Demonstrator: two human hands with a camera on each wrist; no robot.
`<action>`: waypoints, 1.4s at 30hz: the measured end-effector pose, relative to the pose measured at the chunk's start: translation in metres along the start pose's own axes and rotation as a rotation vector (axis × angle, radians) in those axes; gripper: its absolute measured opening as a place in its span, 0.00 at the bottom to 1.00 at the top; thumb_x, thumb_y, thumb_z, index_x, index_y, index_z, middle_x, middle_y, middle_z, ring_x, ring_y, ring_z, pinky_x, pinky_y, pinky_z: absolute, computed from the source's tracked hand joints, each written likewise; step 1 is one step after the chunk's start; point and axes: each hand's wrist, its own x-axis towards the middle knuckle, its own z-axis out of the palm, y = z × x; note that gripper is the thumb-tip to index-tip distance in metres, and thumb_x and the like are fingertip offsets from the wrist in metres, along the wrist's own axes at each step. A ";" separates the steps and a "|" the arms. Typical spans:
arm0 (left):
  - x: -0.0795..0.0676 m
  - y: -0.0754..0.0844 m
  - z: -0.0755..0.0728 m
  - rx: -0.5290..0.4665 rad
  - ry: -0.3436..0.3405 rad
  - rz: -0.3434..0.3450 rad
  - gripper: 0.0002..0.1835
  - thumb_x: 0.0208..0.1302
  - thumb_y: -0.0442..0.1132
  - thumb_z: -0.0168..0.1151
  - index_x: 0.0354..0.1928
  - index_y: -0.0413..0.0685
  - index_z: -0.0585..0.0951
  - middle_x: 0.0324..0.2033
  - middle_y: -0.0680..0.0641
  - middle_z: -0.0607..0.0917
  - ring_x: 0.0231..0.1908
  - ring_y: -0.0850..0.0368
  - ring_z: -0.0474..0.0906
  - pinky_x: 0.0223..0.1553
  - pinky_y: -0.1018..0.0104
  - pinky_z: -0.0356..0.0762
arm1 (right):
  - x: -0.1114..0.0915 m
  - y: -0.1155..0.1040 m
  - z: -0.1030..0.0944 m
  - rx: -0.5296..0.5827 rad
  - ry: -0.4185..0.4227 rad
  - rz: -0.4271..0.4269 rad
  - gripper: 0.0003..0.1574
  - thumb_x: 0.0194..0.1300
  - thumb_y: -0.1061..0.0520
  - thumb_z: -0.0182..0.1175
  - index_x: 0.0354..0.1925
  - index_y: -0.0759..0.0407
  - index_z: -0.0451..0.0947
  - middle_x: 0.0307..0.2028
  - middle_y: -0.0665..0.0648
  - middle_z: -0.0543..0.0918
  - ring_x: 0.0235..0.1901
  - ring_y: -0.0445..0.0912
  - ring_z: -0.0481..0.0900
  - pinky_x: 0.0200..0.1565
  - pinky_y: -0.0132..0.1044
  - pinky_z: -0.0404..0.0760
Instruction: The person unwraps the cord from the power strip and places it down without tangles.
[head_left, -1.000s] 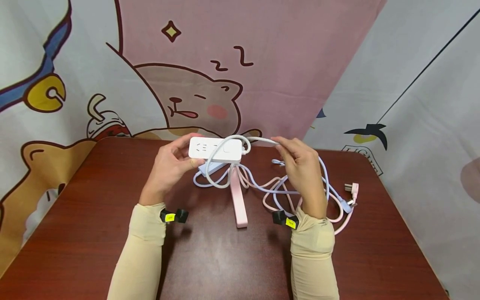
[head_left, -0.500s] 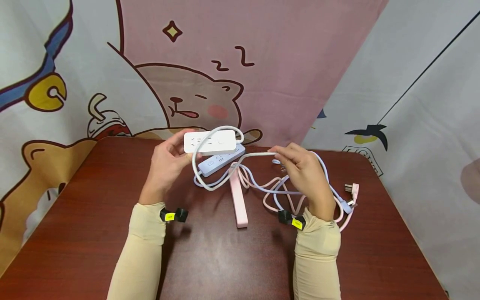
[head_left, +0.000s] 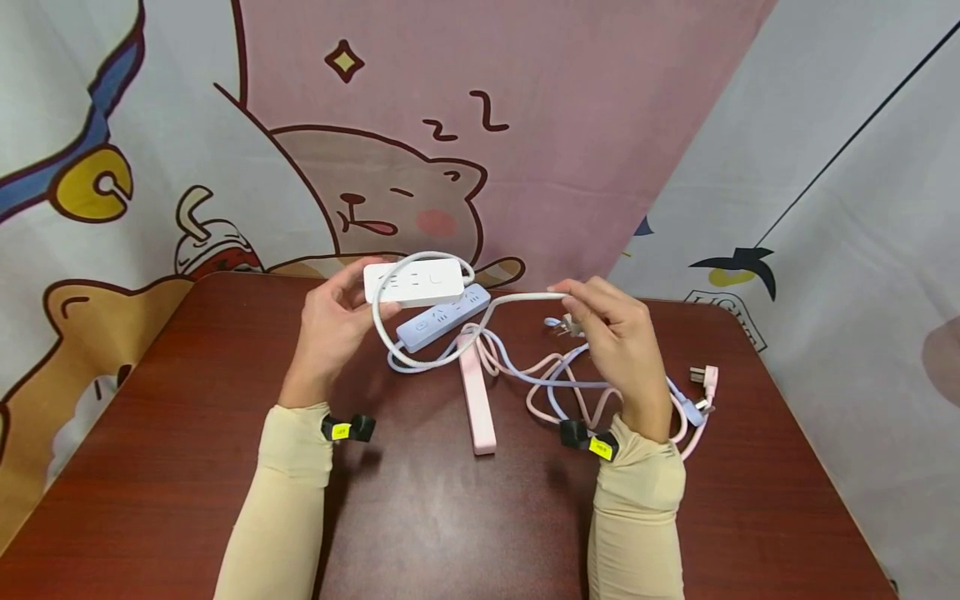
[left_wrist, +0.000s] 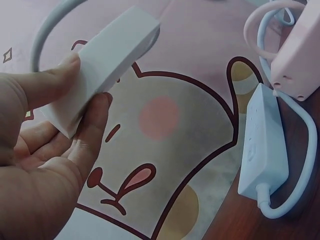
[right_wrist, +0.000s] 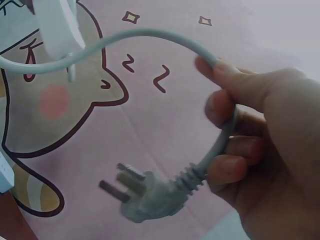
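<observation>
Above the back of the table, my left hand (head_left: 330, 325) grips one end of a white power strip (head_left: 427, 286) between thumb and fingers. In the left wrist view the strip (left_wrist: 107, 60) tilts upward. Its white cord (head_left: 517, 297) loops across the front of the strip and runs right to my right hand (head_left: 622, 350), which pinches it near the plug end. The grey-white plug (right_wrist: 155, 200) hangs by the fingers with its pins bare in the right wrist view. Behind and below the white strip lies a light blue power strip (head_left: 442, 319).
A pink power strip (head_left: 477, 400) lies on the brown table (head_left: 450, 525). Pink and blue cords tangle to the right, under my right hand. A pink plug (head_left: 707, 380) and a blue plug (head_left: 693, 412) lie near the right side. A printed curtain (head_left: 600, 150) hangs behind.
The white power strip has moved left and slightly up, uncovering the blue strip. The cord loop has shifted left with it. My right hand has moved a little to the right, still pinching the cord.
</observation>
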 end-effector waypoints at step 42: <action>0.001 -0.011 -0.039 0.388 0.017 -0.282 0.37 0.59 0.26 0.69 0.71 0.53 0.73 0.60 0.42 0.79 0.53 0.50 0.75 0.43 0.70 0.76 | -0.038 0.051 -0.093 -0.288 0.815 0.622 0.14 0.73 0.50 0.61 0.51 0.51 0.89 0.20 0.32 0.73 0.25 0.31 0.69 0.35 0.26 0.66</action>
